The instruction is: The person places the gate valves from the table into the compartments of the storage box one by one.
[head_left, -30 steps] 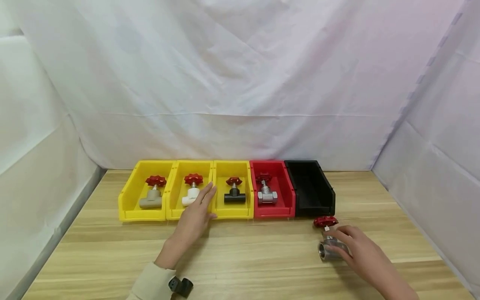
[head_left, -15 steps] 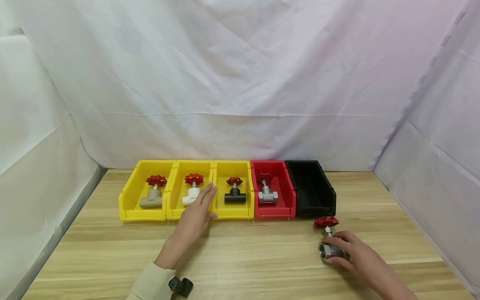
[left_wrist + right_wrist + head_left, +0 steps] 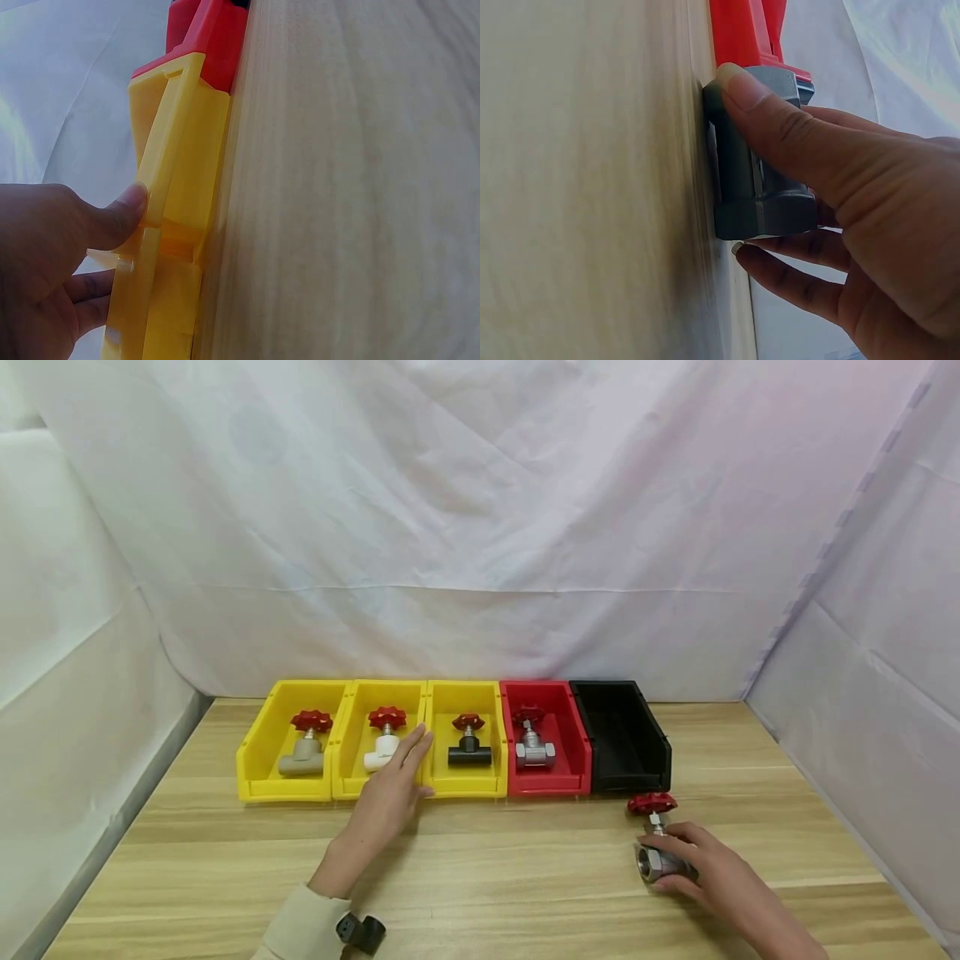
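Note:
In the head view my right hand [image 3: 712, 868] grips the body of a metal valve [image 3: 654, 865] with a red handwheel [image 3: 652, 802], low at the table in front of the black bin [image 3: 626, 782]. In the right wrist view the thumb [image 3: 769, 124] lies across the hexagonal-ended metal body, with fingers on its far side. My left hand [image 3: 386, 806] rests with fairly straight fingers on the walls where the middle and second yellow bins [image 3: 465, 787] meet. In the left wrist view its thumb [image 3: 124, 214] touches the front rim; some fingertips are hidden behind the bin.
A grey-beige valve [image 3: 303, 756], a white valve [image 3: 384, 747] and a black valve [image 3: 469, 752] lie in yellow bins. Another metal valve [image 3: 535, 752] is in the red bin [image 3: 551, 792]. White cloth [image 3: 480, 635] stands behind the row and at both sides.
My right fingers and thumb have settled lower and closer around the metal valve's body; the valve has barely moved. The left hand stays in place.

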A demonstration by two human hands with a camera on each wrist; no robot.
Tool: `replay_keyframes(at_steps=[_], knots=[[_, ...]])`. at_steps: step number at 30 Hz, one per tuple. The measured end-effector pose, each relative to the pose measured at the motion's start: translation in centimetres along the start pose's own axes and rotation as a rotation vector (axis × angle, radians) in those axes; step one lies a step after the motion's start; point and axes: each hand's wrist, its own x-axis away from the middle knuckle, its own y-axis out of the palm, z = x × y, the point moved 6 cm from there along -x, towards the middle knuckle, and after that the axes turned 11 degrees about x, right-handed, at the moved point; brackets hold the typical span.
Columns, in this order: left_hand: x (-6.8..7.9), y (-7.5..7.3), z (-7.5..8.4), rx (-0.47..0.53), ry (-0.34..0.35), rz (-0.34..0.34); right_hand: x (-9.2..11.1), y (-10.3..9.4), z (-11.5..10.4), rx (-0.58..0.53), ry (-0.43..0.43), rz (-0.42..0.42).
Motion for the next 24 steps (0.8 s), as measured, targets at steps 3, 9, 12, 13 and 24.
replay_keyframes(at_steps=[3, 9, 12, 13, 24], knots=[[0.03, 0.0, -0.03, 0.0, -0.005, -0.004, 0.03, 0.18, 0.08, -0.007, 0.012, -0.011], [0.04, 0.02, -0.08, 0.002, -0.013, -0.008, 0.0, -0.02, -0.14, -0.002, -0.013, 0.014], [0.03, 0.01, -0.06, 0.004, -0.016, -0.006, -0.04, -0.07, -0.22, 0.007, -0.028, 0.029], [0.04, 0.03, -0.08, 0.005, -0.015, -0.006, -0.04, -0.08, -0.26, 0.012, -0.033, 0.037], [0.01, 0.04, -0.02, 0.004, -0.008, 0.0, 0.13, -0.37, -0.64, 0.067, -0.07, 0.094]])
